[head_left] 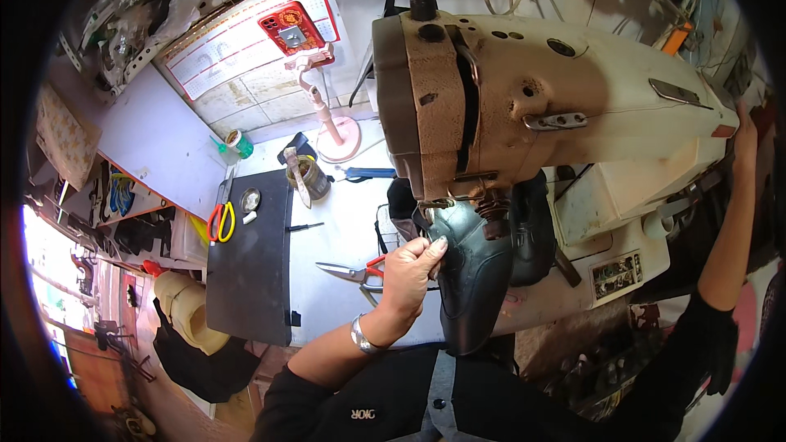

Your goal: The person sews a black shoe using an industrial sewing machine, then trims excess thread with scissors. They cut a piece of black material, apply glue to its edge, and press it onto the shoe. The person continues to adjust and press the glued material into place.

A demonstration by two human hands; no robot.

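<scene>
A black leather shoe sits under the needle end of a large, worn beige sewing machine, toe toward me. My left hand is closed on the shoe's left side, thumb pressed against the leather. The part of the shoe beneath the machine head is hidden. My right hand reaches to the machine's far right end; its fingers are mostly out of sight behind it. Just right of the first shoe stands a second black shoe. Red-handled scissors lie open beside my left hand.
On the black board at left are red-and-yellow-handled scissors and a small round dish. Behind stand a brush in a pot and a pink phone stand holding a red phone. A wall calendar hangs there.
</scene>
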